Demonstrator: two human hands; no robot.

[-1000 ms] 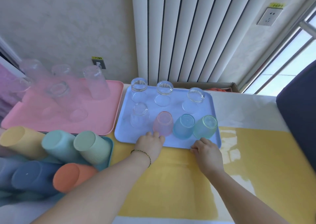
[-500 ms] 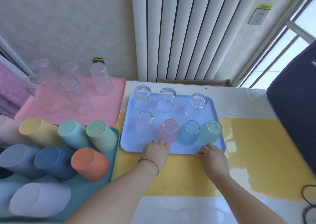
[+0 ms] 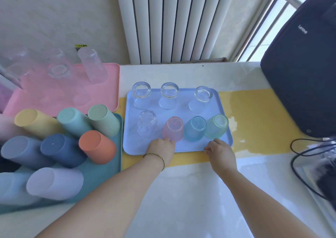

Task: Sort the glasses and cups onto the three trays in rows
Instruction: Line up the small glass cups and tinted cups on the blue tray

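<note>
A blue tray lies in the middle of the table with upturned glasses in two rows: three clear ones at the back, and a clear, pink, blue and green glass in front. My left hand grips the tray's near edge below the pink glass. My right hand grips the same edge near its right corner. A pink tray at the back left holds tall clear glasses. A teal tray at the left carries several coloured plastic cups upside down.
A dark backpack stands at the table's right side, with a black cable and a dark device below it. A white radiator and a cardboard box edge are behind the table. A yellow mat lies under the blue tray.
The view has tilted down and drawn back; more of the teal tray and the table's near part shows. Both hands still hold the blue tray's near edge, which sits nearer the table's middle.
</note>
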